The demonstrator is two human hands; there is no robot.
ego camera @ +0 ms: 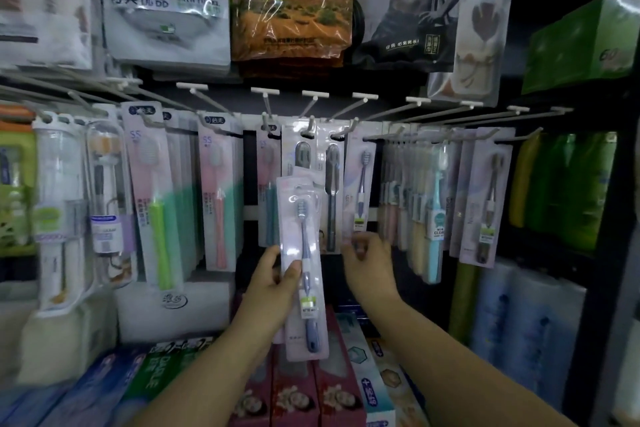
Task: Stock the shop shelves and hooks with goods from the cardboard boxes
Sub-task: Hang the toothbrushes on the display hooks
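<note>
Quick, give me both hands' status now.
Left hand: grips a toothbrush pack.
Right hand: blurred, at the hanging pack; grip cannot be told.

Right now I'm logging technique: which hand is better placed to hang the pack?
Left. The left hand already grips the toothbrush pack below the hooks; the right hand is at a hanging pack.

Across the middle, a row of hooks (313,99) hung with carded toothbrushes (218,194) side by side. Above them, hanging towel packs (292,0). Below, on the shelf, toothpaste boxes (301,388) lying flat. In front of the centre hooks, a toothbrush pack (303,267) upright in the left hand (273,288) — just right of it, the right hand (372,263) at the foot of a hanging toothbrush card (360,191). Far right, bottles (568,191) — wrapped rolls (523,322) beneath them.
</note>
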